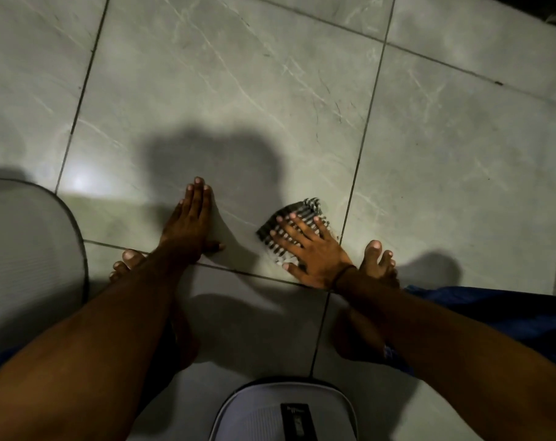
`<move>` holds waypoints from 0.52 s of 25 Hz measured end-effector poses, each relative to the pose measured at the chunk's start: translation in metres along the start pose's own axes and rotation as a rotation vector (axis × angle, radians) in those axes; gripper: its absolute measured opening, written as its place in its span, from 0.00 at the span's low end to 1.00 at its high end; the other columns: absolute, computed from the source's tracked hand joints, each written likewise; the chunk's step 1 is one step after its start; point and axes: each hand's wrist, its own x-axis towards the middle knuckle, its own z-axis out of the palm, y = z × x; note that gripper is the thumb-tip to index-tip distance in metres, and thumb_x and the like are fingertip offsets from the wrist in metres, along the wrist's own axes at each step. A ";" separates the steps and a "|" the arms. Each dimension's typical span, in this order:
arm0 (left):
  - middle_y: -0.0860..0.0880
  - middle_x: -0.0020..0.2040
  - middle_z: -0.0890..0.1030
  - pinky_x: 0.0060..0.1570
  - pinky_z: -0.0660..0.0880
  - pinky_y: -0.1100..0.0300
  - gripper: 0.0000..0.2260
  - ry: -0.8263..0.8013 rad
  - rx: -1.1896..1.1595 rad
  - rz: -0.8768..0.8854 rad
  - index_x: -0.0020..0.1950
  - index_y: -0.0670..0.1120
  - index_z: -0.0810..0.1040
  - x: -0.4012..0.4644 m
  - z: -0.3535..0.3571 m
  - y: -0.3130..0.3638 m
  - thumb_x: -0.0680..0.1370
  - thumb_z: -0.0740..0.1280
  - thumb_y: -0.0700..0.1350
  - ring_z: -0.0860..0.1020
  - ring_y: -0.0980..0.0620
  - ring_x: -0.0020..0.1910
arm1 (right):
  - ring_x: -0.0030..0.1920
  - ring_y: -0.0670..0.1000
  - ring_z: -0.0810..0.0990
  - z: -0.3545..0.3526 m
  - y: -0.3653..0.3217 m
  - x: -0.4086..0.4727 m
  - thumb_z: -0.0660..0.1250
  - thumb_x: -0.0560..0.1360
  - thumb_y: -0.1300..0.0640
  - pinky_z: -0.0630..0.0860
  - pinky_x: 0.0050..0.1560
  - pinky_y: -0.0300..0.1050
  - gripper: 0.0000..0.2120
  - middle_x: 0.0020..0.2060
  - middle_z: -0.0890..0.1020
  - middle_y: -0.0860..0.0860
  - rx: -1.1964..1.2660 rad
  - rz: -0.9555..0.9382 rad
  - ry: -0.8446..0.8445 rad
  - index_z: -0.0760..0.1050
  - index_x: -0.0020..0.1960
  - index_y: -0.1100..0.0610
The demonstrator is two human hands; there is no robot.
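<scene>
A small black-and-white striped cloth (303, 211) lies on the grey tiled floor (225, 90). My right hand (311, 249) presses flat on it with fingers spread, covering its near half. My left hand (190, 224) rests flat on the bare tile to the left of the cloth, fingers straight and together, holding nothing. A dark band circles my right wrist.
My bare feet stand on the tiles, the left foot (127, 261) behind my left forearm, the right foot (378, 262) beside my right wrist. A white rounded object (31, 249) stands at the left edge. A white and black device (286, 412) hangs at the bottom. Blue fabric (492, 310) lies at right.
</scene>
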 end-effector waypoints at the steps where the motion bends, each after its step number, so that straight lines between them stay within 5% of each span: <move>1: 0.40 0.81 0.32 0.80 0.43 0.48 0.59 -0.011 -0.006 0.003 0.79 0.40 0.33 0.001 -0.001 0.000 0.70 0.74 0.61 0.35 0.41 0.80 | 0.83 0.56 0.43 -0.002 0.013 -0.002 0.50 0.80 0.36 0.44 0.79 0.67 0.34 0.83 0.47 0.50 0.023 0.028 0.003 0.47 0.83 0.46; 7: 0.41 0.80 0.31 0.80 0.42 0.49 0.60 -0.004 -0.019 -0.003 0.79 0.41 0.32 0.004 0.002 -0.003 0.70 0.74 0.61 0.34 0.42 0.80 | 0.82 0.59 0.37 -0.029 0.015 0.046 0.52 0.81 0.40 0.36 0.78 0.67 0.36 0.82 0.39 0.53 0.243 0.430 0.040 0.39 0.83 0.48; 13: 0.42 0.80 0.30 0.79 0.41 0.50 0.60 0.019 -0.015 0.003 0.79 0.42 0.32 0.006 0.009 -0.007 0.69 0.75 0.61 0.33 0.43 0.80 | 0.83 0.58 0.50 -0.026 -0.023 0.042 0.59 0.80 0.51 0.48 0.79 0.65 0.32 0.83 0.54 0.52 0.126 0.123 0.148 0.54 0.82 0.47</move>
